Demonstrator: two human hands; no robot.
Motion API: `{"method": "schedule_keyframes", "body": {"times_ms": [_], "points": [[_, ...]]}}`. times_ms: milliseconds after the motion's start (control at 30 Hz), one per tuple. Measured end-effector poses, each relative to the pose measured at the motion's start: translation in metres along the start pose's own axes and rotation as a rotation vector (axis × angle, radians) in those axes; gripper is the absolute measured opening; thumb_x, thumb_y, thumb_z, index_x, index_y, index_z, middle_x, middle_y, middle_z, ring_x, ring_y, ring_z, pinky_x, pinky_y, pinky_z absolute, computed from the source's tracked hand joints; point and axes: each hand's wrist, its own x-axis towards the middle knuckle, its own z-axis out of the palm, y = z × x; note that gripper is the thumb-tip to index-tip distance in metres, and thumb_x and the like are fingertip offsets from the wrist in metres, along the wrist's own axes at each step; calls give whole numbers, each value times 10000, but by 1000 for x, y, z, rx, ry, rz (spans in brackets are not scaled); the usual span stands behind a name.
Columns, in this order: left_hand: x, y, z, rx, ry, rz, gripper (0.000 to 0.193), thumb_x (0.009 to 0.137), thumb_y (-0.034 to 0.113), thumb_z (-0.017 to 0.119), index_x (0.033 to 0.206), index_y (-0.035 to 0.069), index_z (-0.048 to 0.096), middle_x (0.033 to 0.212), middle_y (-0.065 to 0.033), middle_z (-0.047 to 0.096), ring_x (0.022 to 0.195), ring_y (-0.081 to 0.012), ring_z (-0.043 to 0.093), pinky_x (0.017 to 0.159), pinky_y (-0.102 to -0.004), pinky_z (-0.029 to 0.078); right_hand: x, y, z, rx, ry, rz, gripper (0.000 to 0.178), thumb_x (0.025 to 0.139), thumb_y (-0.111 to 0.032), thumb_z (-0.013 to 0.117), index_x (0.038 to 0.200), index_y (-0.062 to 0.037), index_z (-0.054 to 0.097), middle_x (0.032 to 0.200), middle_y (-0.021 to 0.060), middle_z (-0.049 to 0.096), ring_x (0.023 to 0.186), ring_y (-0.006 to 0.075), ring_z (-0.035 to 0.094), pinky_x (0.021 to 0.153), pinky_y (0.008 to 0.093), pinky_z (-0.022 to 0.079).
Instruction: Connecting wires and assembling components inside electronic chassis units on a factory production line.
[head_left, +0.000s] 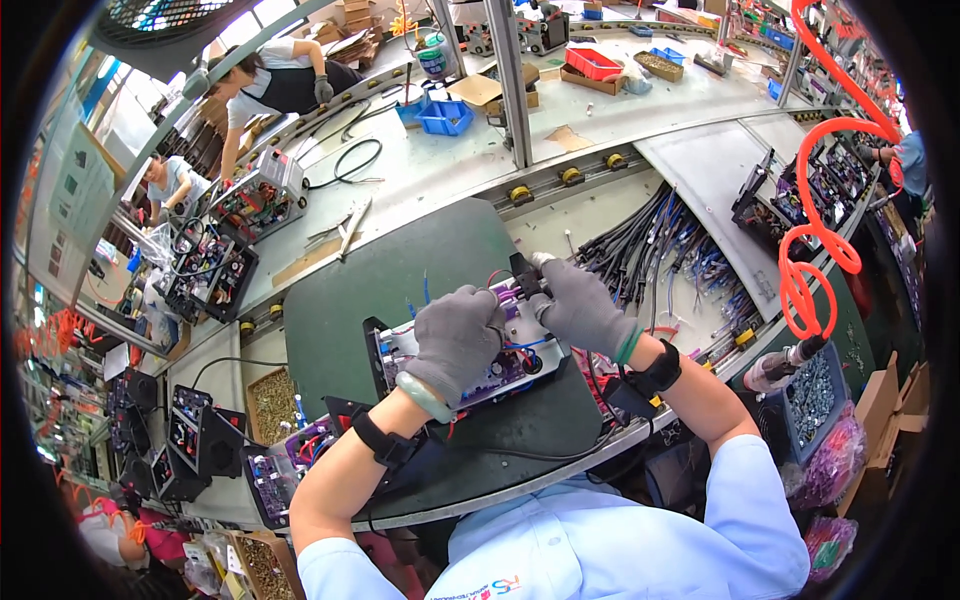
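An open electronic unit with a metal chassis, purple circuit boards and several wires lies on the dark green mat in front of me. My left hand, in a grey glove, rests over its left part. The fingers are curled at the far edge of the boards, and what they grip is hidden. Across from it, my gloved right hand is closed at the unit's far right corner. A small black part shows at its fingertips. Blue and red wires stick out around the unit.
Bundled black cables lie in a tray to the right. An orange coiled air hose hangs with a screwdriver above a bin of screws. Another unit stands near left. Blue tray and co-workers are beyond.
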Motion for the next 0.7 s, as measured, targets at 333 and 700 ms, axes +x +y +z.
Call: {"method": "schedule_keyframes", "body": {"times_ms": [333,700], "points": [[18,3,22,106,2,155,98,732,131,742,769,100,657,821,-97,651,754,-317,679,655,-451,530,3,2,10,-91,73,-71,485,877,-209,624,1303,5,534,1085,213,629,954,412,671,836,490,549],[-31,-12,-45,-22,101,121,306,823,134,745,1112,54,678,1067,-170,707,963,-340,709,800,-406,570,1,21,14,115,165,-141,435,915,-180,577,1330,-51,585,1124,208,687,1005,396,678,878,456,539]]}}
